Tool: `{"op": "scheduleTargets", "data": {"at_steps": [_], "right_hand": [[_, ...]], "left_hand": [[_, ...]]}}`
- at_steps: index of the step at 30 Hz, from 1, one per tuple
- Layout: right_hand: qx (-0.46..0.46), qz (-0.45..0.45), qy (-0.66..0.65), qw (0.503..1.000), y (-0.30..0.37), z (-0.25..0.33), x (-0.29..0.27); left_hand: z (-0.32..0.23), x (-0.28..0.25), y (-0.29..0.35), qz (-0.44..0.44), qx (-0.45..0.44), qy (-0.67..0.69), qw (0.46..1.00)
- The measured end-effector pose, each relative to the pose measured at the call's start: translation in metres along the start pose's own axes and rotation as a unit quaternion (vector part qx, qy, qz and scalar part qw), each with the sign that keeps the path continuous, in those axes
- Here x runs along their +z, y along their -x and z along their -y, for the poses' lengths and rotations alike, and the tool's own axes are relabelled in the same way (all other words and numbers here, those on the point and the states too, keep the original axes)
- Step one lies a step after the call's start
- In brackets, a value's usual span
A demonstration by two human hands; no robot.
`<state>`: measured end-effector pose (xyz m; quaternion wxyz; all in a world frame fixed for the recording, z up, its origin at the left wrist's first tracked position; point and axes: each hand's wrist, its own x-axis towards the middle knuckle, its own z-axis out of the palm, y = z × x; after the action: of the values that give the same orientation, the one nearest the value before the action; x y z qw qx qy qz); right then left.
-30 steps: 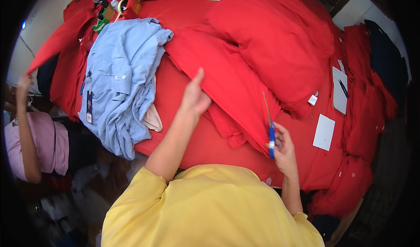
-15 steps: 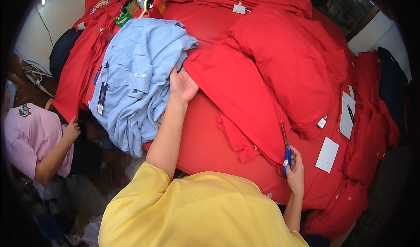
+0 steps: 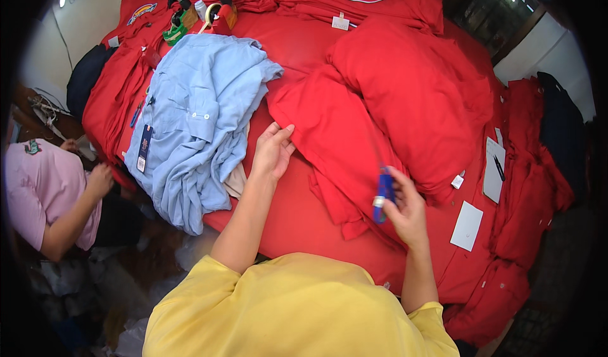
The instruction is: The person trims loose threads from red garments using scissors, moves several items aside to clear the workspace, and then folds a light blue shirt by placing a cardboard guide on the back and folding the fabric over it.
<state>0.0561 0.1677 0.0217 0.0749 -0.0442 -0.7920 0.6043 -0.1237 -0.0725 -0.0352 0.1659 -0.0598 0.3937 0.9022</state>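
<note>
A red garment (image 3: 335, 116) lay slantwise across the middle of the frame, on the red-covered tabletop (image 3: 278, 214). At its left edge, near the centre, was the left hand (image 3: 272, 152); its grip was narrow, thumb and fingers drawn together at the cloth, though I could not tell whether they pinched it. Over the garment's lower right end, right of centre, the right hand (image 3: 408, 211) had its grip closed around a blue-handled tool (image 3: 384, 195), whose far end was too blurred to make out.

The step in hand looked like handling the garment's edge with the tool kept ready. The next move seemed to call for a sure hold on the cloth by the left hand, with the tool's end kept clear of the fabric.

A bulky red bundle (image 3: 411, 91) pressed against the garment at the upper right. To the left sat a crumpled light blue shirt (image 3: 190, 116) with a dark hang tag (image 3: 144, 148). A white card (image 3: 467, 225) and a notepad (image 3: 493, 186) lay at the right. At the far left was another person in a pink top (image 3: 47, 186).
</note>
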Motion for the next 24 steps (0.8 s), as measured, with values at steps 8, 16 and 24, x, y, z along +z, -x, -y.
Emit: {"op": "scheduleTargets", "data": {"at_steps": [8,16,24], "right_hand": [[-0.113,0.085,0.171,0.975,-0.052,-0.001,0.054],[-0.165,0.066,0.178,0.968,-0.072,-0.004,0.072],[-0.086,0.088,0.091,0.988,-0.072,0.001,0.068]], "left_hand": [[-0.014,0.024,0.002,0.029,0.071,-0.011,0.997],[-0.023,0.031,0.01,0.024,0.089,-0.084,0.992],[-0.023,0.037,0.011,0.038,0.087,-0.09,0.991]]}}
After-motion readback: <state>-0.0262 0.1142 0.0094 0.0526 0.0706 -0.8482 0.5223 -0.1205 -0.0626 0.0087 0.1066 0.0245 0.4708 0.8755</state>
